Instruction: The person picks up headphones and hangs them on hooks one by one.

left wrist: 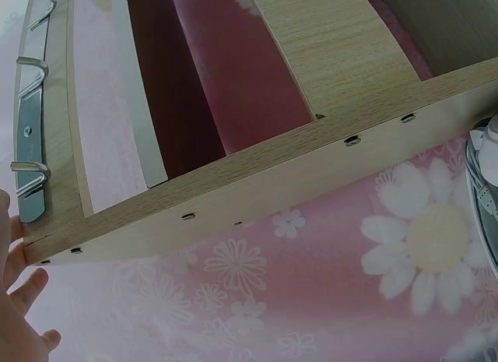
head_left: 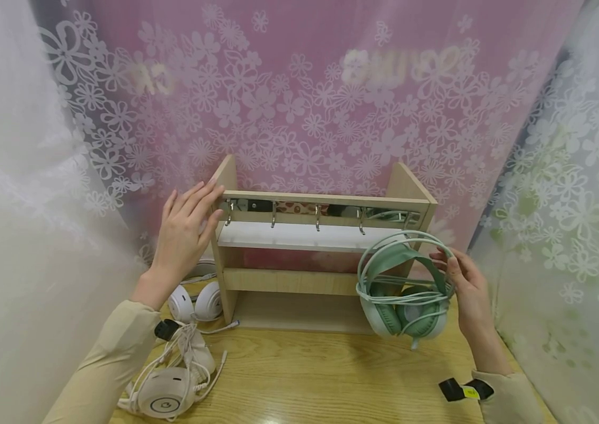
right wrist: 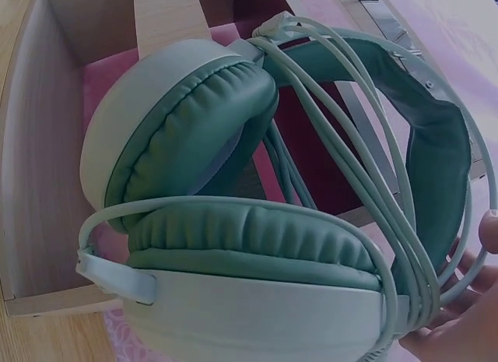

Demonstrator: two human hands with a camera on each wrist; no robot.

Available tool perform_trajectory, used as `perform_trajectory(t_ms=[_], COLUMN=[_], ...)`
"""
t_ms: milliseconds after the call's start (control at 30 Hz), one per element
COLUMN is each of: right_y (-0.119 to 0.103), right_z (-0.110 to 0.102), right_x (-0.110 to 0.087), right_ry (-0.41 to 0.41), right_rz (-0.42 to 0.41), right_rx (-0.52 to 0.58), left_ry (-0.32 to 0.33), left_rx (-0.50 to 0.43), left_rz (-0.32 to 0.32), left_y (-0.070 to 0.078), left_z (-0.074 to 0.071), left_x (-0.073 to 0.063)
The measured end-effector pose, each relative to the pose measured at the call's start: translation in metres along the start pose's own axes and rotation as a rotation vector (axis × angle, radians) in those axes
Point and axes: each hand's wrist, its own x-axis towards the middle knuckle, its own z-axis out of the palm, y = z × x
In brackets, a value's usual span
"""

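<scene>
My right hand (head_left: pixel 470 288) grips a green and white over-ear headset (head_left: pixel 384 309) by the side of its headband. Loops of its pale green cable (right wrist: pixel 334 136) wrap around the band and ear cups. The headset is in front of the right end of a small wooden rack (head_left: pixel 289 281), just below the rightmost hook; I cannot tell whether its band touches that hook. With fingers extended, my left hand (head_left: pixel 183 235) rests on the rack's upper left corner. A metal strip with several hooks (head_left: pixel 318 218) runs along the rack's top bar.
White headphones (head_left: pixel 208 301) lie left of the rack. Nearer, a cream headset (head_left: pixel 167 391) with tangled cable lies on the wooden table (head_left: pixel 299 377). A pink floral curtain (head_left: pixel 305 106) hangs behind, with pale sheets on both sides.
</scene>
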Motion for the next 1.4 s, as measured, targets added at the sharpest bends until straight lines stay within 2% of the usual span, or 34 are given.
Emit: perform_trajectory(t_ms=[167,433,900,1200,1400], right_y=[0.0,0.0,-0.011,-0.021,-0.042], right_z=[-0.002,-0.006,-0.006,-0.004,0.0], right_x=[0.0,0.002,0.004,0.011,0.017], right_ry=[0.005,0.012,0.056,0.107,0.101], right_rz=[0.019,-0.01,-0.023,-0.088,-0.151], right_rx=[0.0,0.066,0.048,0.12,0.066], left_ry=[-0.004,-0.001,-0.001,-0.005,-0.001], left_rx=[-0.004,-0.004,-0.006,-0.004,-0.003], left_rz=[0.0,-0.003,-0.005,-0.004,-0.002], left_y=[0.0,-0.001,-0.001,-0.001,-0.001], left_z=[0.0,0.001,0.0,0.001,0.001], left_x=[0.0,0.0,0.0,0.0,0.0])
